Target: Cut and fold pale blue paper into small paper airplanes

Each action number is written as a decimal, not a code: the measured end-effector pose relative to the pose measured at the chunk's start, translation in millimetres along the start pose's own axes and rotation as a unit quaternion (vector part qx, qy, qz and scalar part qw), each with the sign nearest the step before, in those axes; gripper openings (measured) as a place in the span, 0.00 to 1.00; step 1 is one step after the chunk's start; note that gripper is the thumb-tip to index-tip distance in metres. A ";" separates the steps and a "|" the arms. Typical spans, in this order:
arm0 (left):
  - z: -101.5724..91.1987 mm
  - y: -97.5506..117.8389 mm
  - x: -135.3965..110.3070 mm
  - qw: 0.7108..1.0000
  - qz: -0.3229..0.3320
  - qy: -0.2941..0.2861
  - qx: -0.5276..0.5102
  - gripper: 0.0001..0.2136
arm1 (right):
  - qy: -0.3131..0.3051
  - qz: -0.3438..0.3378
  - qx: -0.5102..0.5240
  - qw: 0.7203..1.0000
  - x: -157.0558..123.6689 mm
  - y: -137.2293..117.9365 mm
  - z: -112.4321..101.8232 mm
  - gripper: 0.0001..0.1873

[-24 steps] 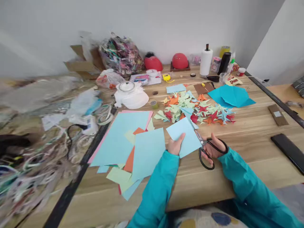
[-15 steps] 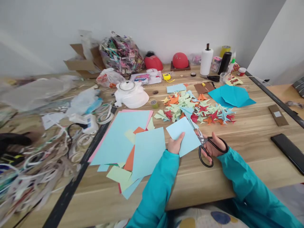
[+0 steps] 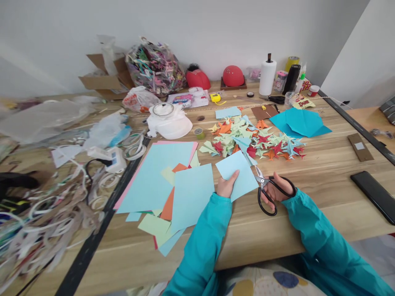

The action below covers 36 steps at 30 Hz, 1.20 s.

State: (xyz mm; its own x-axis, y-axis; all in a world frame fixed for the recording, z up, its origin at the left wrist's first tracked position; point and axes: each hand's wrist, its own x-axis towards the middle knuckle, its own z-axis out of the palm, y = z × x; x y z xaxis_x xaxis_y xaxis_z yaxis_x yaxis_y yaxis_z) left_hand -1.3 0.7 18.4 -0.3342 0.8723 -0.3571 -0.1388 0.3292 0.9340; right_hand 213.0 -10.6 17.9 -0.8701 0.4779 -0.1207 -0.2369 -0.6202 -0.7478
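Note:
My left hand (image 3: 226,186) grips a light blue sheet of paper (image 3: 241,174) near its lower left edge, thumb on top. My right hand (image 3: 277,190) has its fingers through the black handles of a pair of scissors (image 3: 262,181). The scissors' handles are spread, and their metal blades lie along the sheet's right edge. A narrow pale strip shows beside the blades. Just beyond the sheet is a heap of small folded paper shapes (image 3: 247,137) in green, orange, red and blue. Larger blue sheets (image 3: 193,197) lie left of my left hand, over green and orange pieces.
A black phone (image 3: 373,197) and a brown card (image 3: 360,147) lie to the right. Folded bright blue paper (image 3: 300,122) is behind the heap. Tangled cords and ribbons (image 3: 61,222) cover the left side. A paper roll (image 3: 267,78) and red domes (image 3: 233,76) stand along the wall.
The view has shifted slightly. Both hands keep their holds on the sheet and the scissors, with the sheet's right edge drawn in a little toward the left.

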 end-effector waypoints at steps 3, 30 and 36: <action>1.1 -2.8 -1.0 1.000 0.019 0.008 0.007 0.16 | -0.002 0.007 0.004 1.000 -0.9 -1.0 0.3 0.33; 1.0 -19.9 9.7 0.977 -0.038 -0.117 -0.172 0.27 | 0.015 0.043 -0.058 0.997 -7.6 -4.5 -3.4 0.43; 1.1 -20.3 8.2 0.988 0.018 -0.084 -0.132 0.24 | 0.009 0.006 -0.061 0.998 -5.6 -4.3 -1.4 0.40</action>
State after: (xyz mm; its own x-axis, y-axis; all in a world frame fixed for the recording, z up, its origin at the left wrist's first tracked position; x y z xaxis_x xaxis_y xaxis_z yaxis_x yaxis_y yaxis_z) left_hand -0.2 1.5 -3.5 -0.1873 0.9364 -0.2969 -0.3745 0.2113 0.9028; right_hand 219.4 -9.7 20.9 -0.8647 0.4819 -0.1416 -0.1706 -0.5469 -0.8197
